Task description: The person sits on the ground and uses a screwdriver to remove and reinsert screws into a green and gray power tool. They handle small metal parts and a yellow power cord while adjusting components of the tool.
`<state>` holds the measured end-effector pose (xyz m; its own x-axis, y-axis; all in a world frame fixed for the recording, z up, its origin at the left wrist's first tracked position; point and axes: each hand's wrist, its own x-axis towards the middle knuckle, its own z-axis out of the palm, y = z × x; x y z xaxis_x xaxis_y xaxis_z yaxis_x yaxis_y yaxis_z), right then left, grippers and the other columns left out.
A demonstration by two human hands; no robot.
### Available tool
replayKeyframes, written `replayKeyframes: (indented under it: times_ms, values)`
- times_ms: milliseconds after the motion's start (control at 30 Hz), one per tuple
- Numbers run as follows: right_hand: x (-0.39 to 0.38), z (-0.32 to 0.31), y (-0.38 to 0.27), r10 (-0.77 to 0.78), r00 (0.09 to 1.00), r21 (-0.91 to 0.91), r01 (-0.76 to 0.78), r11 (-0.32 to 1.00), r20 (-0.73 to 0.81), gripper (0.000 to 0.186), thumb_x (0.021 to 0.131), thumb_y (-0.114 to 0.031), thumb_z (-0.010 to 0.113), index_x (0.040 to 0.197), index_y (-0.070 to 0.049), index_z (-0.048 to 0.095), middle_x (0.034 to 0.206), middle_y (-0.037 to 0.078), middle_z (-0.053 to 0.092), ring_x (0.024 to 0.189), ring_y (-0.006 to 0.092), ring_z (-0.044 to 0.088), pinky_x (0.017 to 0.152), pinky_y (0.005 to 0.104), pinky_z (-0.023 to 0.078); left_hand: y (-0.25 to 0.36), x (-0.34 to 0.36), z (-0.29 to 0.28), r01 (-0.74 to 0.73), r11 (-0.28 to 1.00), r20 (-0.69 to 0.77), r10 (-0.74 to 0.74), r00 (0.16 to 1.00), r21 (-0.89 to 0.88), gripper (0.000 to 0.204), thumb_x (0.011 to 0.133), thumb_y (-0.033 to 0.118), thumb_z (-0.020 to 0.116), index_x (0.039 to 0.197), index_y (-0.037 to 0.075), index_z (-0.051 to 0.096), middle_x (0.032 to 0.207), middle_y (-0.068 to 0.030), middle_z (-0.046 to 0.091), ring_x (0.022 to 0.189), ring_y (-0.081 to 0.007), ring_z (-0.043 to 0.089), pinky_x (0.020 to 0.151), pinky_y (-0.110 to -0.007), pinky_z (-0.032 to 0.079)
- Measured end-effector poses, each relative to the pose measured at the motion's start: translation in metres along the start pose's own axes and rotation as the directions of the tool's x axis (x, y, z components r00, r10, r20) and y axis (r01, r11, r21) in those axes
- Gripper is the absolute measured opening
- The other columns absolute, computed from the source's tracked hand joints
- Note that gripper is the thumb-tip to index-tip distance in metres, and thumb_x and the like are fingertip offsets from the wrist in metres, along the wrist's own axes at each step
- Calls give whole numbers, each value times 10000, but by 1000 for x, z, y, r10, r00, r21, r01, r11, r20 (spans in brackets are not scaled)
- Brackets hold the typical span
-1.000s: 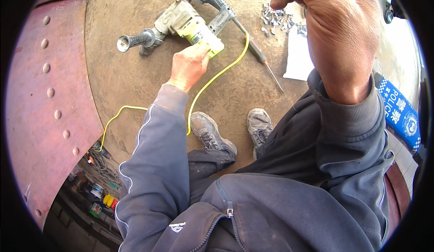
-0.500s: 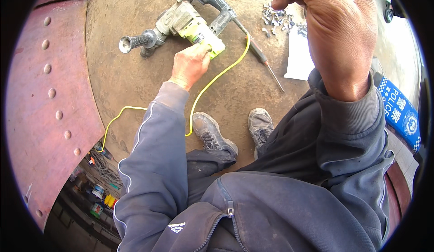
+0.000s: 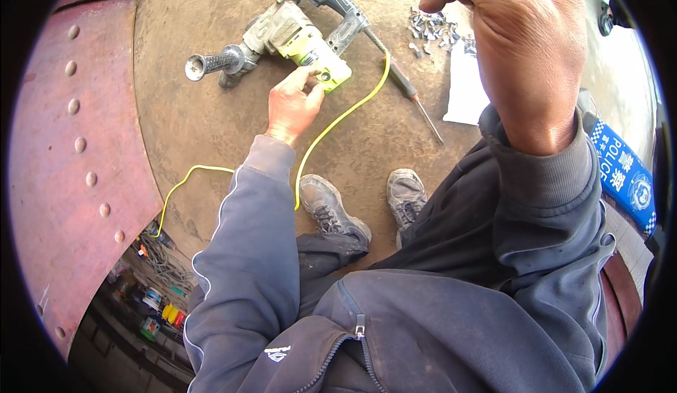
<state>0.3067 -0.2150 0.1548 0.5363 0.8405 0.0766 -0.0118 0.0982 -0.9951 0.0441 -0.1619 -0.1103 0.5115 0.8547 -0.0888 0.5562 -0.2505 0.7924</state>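
Note:
A rotary hammer drill (image 3: 285, 35) with a black rear handle and a lime-green motor housing lies on the brown floor in front of me. My left hand (image 3: 293, 104) is at the end of that housing, thumb and forefinger curled close together beside a small round dark hole (image 3: 325, 77). What they pinch, if anything, is too small to make out. My right hand (image 3: 525, 47) is raised close to the camera at the upper right, its fingers bent inward. The top edge cuts off its fingertips, so whatever is between them stays hidden.
A screwdriver (image 3: 405, 83) lies right of the drill, near the yellow cord (image 3: 345, 114). Many small metal pieces (image 3: 434, 30) are heaped beside a white sheet (image 3: 465, 86). A riveted reddish panel (image 3: 84, 146) fills the left; a blue sign (image 3: 624, 174) stands at right. Cables and tools (image 3: 159, 266) lie lower left.
My left hand has drawn back slightly from the end of the housing, uncovering the round hole there. My right hand has shifted slightly left and up.

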Motion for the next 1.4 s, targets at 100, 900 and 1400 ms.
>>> replayKeyframes:
  times_ms: [100,900,1400]
  values:
    - [0,4,5,-37,999,-43,36,998,-22,223,989,-27,764,1168,105,751,964,121,780,826,147,737,658,256,576,1,-2,-3,21,999,27,-22,999,48,321,883,106,799,1202,96,773,898,-81,792,773,-243,772,741,-370,613]
    - [-56,-46,290,741,657,-990,121,78,139,406,896,-175,711,1229,58,704,1218,321,764,1190,450,745,1051,506,586,-6,-8,-1,-61,996,-122,68,990,59,113,929,159,776,1037,130,757,1036,-80,750,930,-351,754,818,-457,614]
    - [9,-12,74,360,916,-435,-256,863,175,253,910,-122,706,1012,107,675,872,204,747,708,283,772,671,395,677,-18,-23,10,-69,996,-208,56,977,-56,137,927,81,792,1053,51,748,977,-85,715,822,-225,735,751,-363,602]
